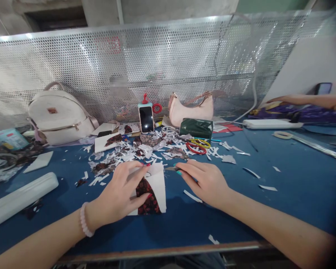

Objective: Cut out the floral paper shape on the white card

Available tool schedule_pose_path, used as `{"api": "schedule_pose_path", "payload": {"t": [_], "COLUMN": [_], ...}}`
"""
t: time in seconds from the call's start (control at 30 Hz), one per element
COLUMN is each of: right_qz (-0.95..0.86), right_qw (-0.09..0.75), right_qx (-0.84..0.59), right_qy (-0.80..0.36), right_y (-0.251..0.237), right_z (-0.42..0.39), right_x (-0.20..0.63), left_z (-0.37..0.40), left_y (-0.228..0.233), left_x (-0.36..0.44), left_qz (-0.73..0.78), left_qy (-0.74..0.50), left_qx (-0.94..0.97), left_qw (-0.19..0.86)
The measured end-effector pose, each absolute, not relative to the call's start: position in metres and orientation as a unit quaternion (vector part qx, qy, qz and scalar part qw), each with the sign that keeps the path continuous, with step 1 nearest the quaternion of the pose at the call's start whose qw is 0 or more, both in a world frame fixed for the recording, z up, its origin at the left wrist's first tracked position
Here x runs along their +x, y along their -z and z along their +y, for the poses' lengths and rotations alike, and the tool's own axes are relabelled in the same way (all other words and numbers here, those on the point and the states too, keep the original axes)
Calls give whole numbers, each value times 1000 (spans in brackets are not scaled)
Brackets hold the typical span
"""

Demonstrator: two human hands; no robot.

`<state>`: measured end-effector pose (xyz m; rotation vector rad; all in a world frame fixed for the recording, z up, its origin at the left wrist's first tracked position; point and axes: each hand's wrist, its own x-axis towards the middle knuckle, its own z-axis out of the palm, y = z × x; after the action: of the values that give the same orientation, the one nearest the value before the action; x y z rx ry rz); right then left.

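My left hand (123, 192), with a pink bead bracelet on the wrist, holds a white piece with dark red floral fabric (149, 200) down near the table's front. Its thumb lies across the fabric and its fingertips press near the upper edge, where a small dark loop shows. Just right of that piece, my right hand (204, 181) is closed in a pinch. A short thin blade-like tool (171, 169) sticks out of the pinch and points left at the piece's frayed upper right corner. The rest of the tool is hidden by my fingers.
Paper and fabric scraps (145, 151) lie heaped beyond my hands. Behind them are scissors (196, 148), a dark green pouch (196, 128), a phone (146, 118), a pink handbag (192, 108) and a white backpack (61, 112). Another person's arm (308, 100) reaches in at right.
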<state>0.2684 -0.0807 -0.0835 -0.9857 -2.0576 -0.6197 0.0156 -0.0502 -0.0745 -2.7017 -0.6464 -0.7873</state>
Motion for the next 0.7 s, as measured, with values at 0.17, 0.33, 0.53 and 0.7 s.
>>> {"api": "schedule_pose_path", "payload": {"t": [0.17,0.33,0.53,0.7], "right_qz": [-809,-810,-813,-811], "right_qw": [376,376,370,371], "right_qx": [-382,-379,-383,-384], "right_qy": [240,242,235,237], "right_y": [83,83,83,83], "right_z": [-81,-81,-81,-81], "right_x": [269,269,269,268], "left_z": [-50,-49,-51,-51], "left_y": [74,74,73,73], "left_x": [16,17,18,17], "left_qz": [-220,-218,-220,-222], "left_qy": [273,278,283,278], "left_qx": [-928,-927,-925,-926], "left_qw": [125,123,126,125]}}
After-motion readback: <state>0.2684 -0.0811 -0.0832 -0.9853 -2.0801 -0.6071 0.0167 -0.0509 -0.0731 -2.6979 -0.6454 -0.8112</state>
